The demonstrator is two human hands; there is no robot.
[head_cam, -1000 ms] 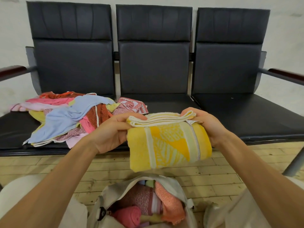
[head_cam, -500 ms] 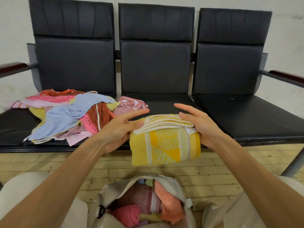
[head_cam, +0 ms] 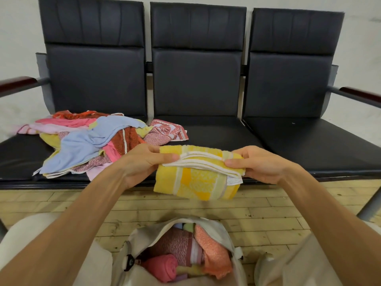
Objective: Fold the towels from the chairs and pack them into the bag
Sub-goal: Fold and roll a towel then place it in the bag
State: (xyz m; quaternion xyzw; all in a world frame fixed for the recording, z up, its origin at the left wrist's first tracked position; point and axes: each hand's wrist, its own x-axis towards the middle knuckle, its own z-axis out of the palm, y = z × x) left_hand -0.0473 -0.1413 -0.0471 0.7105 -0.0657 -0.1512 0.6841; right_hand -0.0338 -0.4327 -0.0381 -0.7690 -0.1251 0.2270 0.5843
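Note:
A folded yellow towel (head_cam: 195,180) with white stripes is held in the air in front of the middle chair seat. My left hand (head_cam: 142,162) pinches its left end, thumb on top of the white edge. At the right end my right hand (head_cam: 259,164) pinches the folded layers. Below, between my knees, an open beige bag (head_cam: 218,230) holds several rolled and folded towels in pink, maroon and orange. A loose pile of towels (head_cam: 88,141), blue, pink, rust and yellow, lies on the left chair seat.
Three joined black chairs (head_cam: 198,79) stand against a pale wall, with wooden armrests at both ends. A red patterned towel (head_cam: 169,131) reaches onto the middle seat. The floor is light wood planks. A metal chair leg (head_cam: 369,205) slants at the right.
Half a second ago both hands had straight fingers pressed on the towel's sides; now they pinch its ends. The towel has been folded lower and wider.

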